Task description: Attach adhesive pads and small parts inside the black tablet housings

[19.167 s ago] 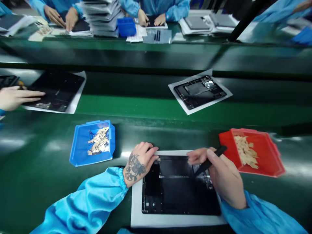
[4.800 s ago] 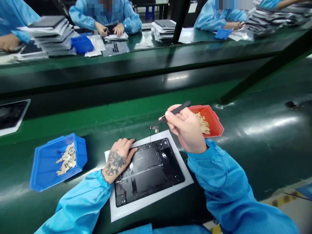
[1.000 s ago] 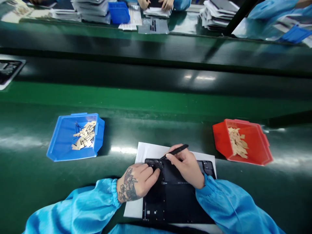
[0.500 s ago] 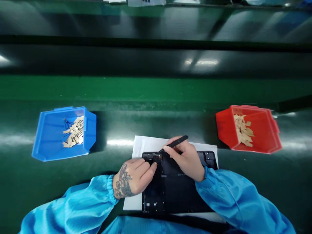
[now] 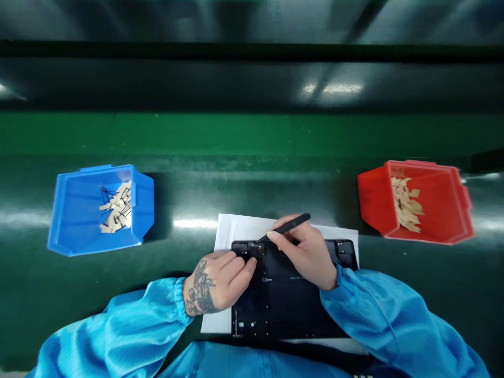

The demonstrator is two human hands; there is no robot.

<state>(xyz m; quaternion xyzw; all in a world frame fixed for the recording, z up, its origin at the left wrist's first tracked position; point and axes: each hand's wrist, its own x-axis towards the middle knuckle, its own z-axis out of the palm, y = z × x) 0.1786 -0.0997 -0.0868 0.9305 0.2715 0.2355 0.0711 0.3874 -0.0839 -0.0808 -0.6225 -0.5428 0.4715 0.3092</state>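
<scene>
A black flat device panel (image 5: pixel 299 310), looking like an open tablet housing, lies on a white sheet (image 5: pixel 226 223) before me. My right hand (image 5: pixel 303 249) pinches black tweezers (image 5: pixel 291 224). Their tips point down-left to the panel's upper left edge, touching or just above a small metallic part (image 5: pixel 256 249). My left hand (image 5: pixel 222 281), tattooed on its back, rests over the panel's left side. Its fingers are curled and pressed together, tips just below that small part. Whatever they may hold is too small or hidden to name.
On the left a blue bin (image 5: pixel 90 210) holds several beige tabs (image 5: pixel 118 207) with thin black wires. To the right, a red bin (image 5: pixel 441 205) contains several beige pieces (image 5: pixel 407 205). The green work surface (image 5: pixel 244 136) runs behind them to a dark ledge (image 5: pixel 197 84).
My view has shifted slightly downward and closer, so the bins appear farther apart. Both hands keep nearly the same pose on the panel, the tweezer tips still at its upper left edge.
</scene>
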